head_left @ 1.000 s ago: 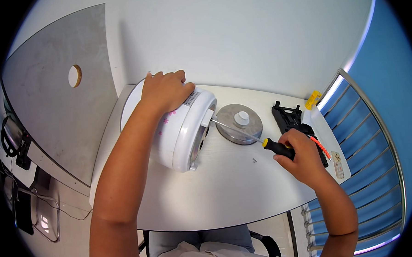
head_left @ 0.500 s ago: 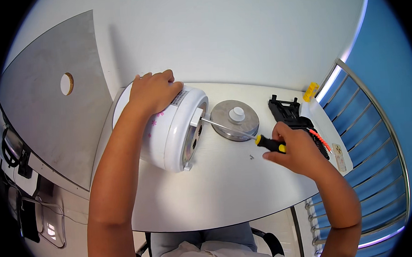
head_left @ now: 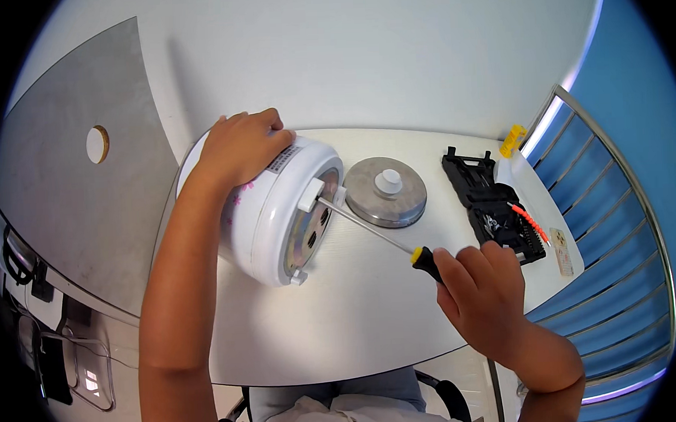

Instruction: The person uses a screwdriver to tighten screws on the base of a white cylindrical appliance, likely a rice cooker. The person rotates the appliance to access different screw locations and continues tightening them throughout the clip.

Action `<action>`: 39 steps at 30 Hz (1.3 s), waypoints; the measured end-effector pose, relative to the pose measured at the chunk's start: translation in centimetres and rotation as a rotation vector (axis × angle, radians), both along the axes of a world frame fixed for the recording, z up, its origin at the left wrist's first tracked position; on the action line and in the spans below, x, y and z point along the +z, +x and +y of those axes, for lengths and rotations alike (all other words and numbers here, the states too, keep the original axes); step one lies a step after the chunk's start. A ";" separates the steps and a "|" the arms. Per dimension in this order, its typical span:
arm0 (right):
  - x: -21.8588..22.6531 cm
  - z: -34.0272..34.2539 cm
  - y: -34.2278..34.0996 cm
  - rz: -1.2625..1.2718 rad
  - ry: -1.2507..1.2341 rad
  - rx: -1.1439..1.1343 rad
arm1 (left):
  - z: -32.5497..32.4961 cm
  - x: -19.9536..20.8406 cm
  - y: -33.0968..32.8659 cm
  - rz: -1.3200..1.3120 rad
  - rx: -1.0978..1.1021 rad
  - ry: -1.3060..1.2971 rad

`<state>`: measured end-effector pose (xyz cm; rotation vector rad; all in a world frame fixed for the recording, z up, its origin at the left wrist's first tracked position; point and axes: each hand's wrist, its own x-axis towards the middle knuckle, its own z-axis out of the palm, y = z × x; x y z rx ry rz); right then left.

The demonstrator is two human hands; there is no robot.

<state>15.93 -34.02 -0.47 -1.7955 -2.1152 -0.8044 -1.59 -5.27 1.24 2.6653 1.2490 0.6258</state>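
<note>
Grey panel [head_left: 54,95]: stands upright, left of and well apart from the left hand, with a round hole through it.
Left hand [head_left: 248,147]: palm down on the pot's upper side, fingers laid over its curve rather than clenched; the fingertips are partly hidden.
Pot [head_left: 260,237]: white with pink flowers, lying on its side on the table [head_left: 335,324] directly under the left hand, its base facing the right hand.
Base plate [head_left: 302,252]: shiny metal with dark slots, below and to the right of the left hand.
Pot foot [head_left: 309,197]: white block on the base's edge, just below the left hand.
Screwdriver [head_left: 384,235]: slants between the hands, its tip at the pot foot; the exact contact is too small to tell.
Lid [head_left: 402,207]: round, metal, white knob up, flat on the table between the hands, beyond the screwdriver shaft.
Right hand [head_left: 484,299]: grasping the screwdriver's black and yellow handle, fingers wrapped around it.
Tool case [head_left: 484,197]: black, opened out, just beyond the right hand.
Yellow holder [head_left: 513,141]: past the tool case, far from the right hand.
Red rod [head_left: 531,221]: ridged, lying on the case, beyond and right of the right hand.
Card [head_left: 561,252]: patterned, at the table's edge, right of the right hand.
Metal railing [head_left: 614,154]: farthest right, beyond the card.
</note>
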 end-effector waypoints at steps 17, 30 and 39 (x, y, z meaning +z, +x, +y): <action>-3.3 -1.6 3.5 0.842 -0.101 0.044 | 2.0 0.1 -0.7 -0.213 -0.214 -0.334; -7.7 5.6 1.5 1.918 -0.217 0.420 | 4.4 0.4 0.0 -0.210 -0.371 -0.555; -4.0 13.8 -2.2 1.629 -0.310 0.320 | 3.9 0.6 2.6 -0.126 -0.193 -0.495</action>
